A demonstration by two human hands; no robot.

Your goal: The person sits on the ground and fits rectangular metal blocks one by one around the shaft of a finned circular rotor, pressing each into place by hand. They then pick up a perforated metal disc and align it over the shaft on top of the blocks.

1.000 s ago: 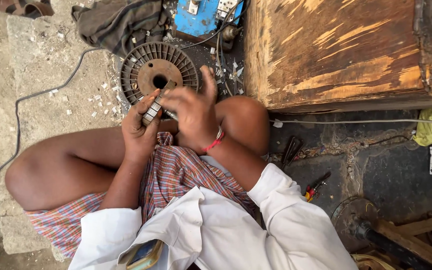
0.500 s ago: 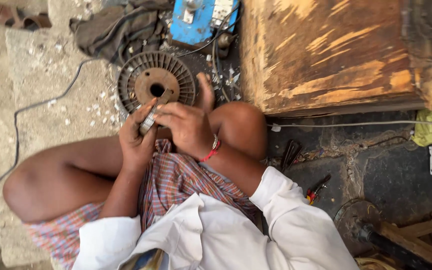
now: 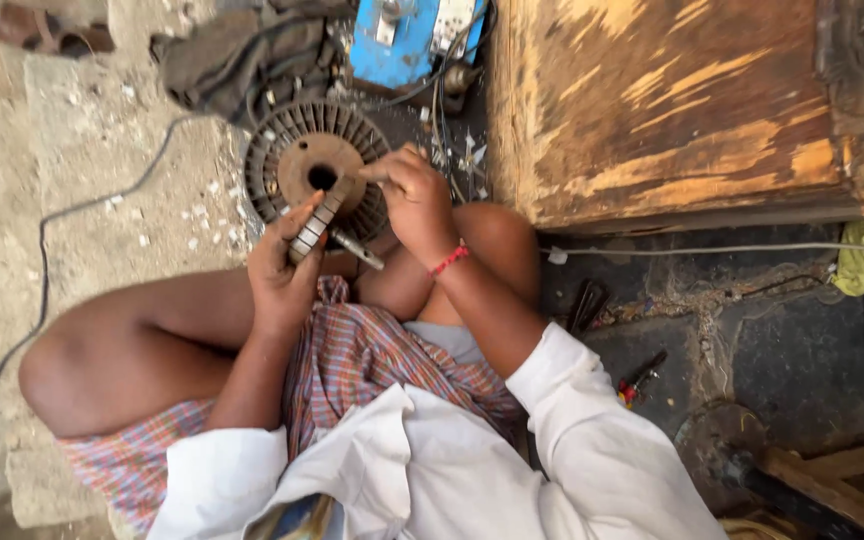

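Observation:
I sit on the floor with my knees bent, both hands in front of me. My left hand [image 3: 282, 268] grips a small ribbed metal ring [image 3: 314, 224], a round slotted part held edge-on. My right hand [image 3: 415, 198] pinches at the ring's upper end with its fingertips. A thin metal tool [image 3: 357, 249] pokes out between the two hands; which hand holds it I cannot tell. Just beyond my hands a round slotted motor core [image 3: 314, 168] with a rusty centre hub lies flat on the floor.
A blue machine [image 3: 412, 38] with wires stands behind the motor core, beside a dark rag [image 3: 242, 55]. A worn wooden box [image 3: 672, 110] fills the right. A black cable [image 3: 82, 210] crosses the concrete on the left. Red-handled pliers [image 3: 640, 376] lie on the dark floor.
My hands have lifted slightly toward the motor core, and my right fingers have shifted from covering the ring to pinching its upper end. The view has drifted a little.

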